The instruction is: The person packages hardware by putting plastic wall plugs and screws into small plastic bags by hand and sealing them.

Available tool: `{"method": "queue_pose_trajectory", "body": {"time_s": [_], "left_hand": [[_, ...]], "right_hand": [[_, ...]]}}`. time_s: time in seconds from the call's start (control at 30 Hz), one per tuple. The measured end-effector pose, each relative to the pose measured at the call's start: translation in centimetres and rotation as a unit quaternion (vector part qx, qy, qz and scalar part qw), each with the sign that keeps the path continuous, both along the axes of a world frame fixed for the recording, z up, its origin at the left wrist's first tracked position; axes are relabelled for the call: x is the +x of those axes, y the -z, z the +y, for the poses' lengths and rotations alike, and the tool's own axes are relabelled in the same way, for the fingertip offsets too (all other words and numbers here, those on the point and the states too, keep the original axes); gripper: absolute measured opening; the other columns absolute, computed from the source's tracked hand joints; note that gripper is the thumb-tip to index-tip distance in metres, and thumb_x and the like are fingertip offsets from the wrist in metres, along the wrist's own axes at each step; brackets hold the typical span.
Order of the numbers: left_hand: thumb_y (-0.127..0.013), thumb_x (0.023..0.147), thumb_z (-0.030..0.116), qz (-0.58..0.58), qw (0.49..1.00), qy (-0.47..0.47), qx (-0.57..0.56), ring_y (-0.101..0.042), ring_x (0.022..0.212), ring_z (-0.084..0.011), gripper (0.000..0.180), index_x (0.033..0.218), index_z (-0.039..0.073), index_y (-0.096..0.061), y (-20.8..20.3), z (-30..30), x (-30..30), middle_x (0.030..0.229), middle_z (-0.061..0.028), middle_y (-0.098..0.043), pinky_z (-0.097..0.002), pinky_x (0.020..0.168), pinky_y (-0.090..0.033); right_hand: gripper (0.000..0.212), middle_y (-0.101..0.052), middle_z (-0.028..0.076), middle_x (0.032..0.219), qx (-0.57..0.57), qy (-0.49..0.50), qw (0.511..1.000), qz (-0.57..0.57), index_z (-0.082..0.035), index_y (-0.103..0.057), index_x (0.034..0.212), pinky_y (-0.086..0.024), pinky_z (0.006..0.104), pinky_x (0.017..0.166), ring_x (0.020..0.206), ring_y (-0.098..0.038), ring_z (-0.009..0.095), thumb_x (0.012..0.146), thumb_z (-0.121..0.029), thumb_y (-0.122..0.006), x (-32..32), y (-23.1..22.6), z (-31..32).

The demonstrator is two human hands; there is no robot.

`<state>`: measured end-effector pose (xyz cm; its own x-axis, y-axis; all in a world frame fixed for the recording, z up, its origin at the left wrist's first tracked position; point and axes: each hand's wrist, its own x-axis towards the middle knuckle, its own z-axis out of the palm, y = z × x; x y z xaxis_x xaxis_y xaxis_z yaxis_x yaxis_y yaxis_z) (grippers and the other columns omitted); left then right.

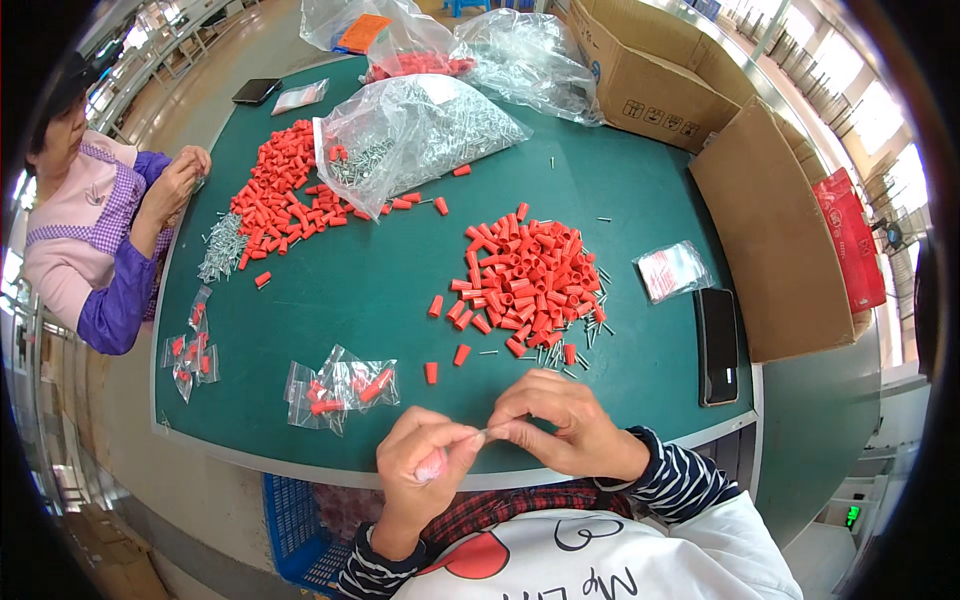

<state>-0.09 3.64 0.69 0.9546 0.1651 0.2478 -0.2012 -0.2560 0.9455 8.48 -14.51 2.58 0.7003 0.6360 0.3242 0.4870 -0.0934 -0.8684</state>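
Note:
At the table's near edge, my left hand (425, 462) is closed round a small clear plastic bag (432, 465), with something pinkish showing through it. My right hand (560, 422) pinches the bag's edge, its fingertips meeting those of my left hand. Just beyond my hands lies a pile of red tapered plastic caps (530, 275), with loose screws (560, 355) along its near and right sides. Left of my left hand, several small clear bags (342, 388) hold red caps. What exactly is in my left hand's bag is mostly hidden by my fingers.
Across the table, a co-worker (100, 210) sits by another pile of caps (285, 190) and screws (222, 250). A large bag of screws (410, 140) lies at the back. Cardboard boxes (765, 240), a phone (716, 345) and a packet of small bags (672, 271) are on the right.

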Motion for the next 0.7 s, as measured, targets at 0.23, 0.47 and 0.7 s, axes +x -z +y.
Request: {"method": "queue_pose_trajectory", "body": {"time_s": [0.23,0.47,0.7], "left_hand": [[-0.072,0.085,0.005,0.004,0.974,-0.195,0.117,-0.054,0.068,-0.0113,0.013,0.097,0.0,-0.071,0.0,4.5,-1.1,0.082,-0.004,-0.06,-0.0257,0.061,-0.043],[-0.06,0.098,0.03,-0.015,0.925,-0.167,-0.341,-0.054,0.079,-0.0122,0.046,0.129,-0.004,-0.056,1.0,6.2,-2.1,0.102,-0.007,-0.061,-0.0203,0.05,-0.043],[-0.05,0.099,0.05,0.024,0.905,0.011,-0.425,-0.061,0.093,-0.0181,0.057,0.131,0.003,-0.052,1.3,-0.7,-0.3,0.123,-0.0204,-0.059,-0.0214,0.051,-0.044]], "right_hand": [[0.014,-0.063,0.007,0.093,-0.043,0.031,0.993,-0.109,-0.006,-0.066,0.094,-0.045,0.0366,0.075,0.083,-0.059,0.027,0.082,-0.007,-0.072,1.1,0.7,1.5],[0.015,-0.062,0.007,0.091,-0.097,0.046,0.984,-0.14,-0.005,-0.066,0.095,-0.048,0.0369,0.073,0.082,-0.06,0.027,0.081,-0.005,-0.072,0.8,1.0,1.7],[0.022,-0.062,0.01,0.081,-0.009,0.001,0.997,0.08,0.0,-0.066,0.092,-0.048,0.0337,0.054,0.067,-0.062,0.025,0.081,-0.016,-0.077,-0.7,0.3,2.7]]}}
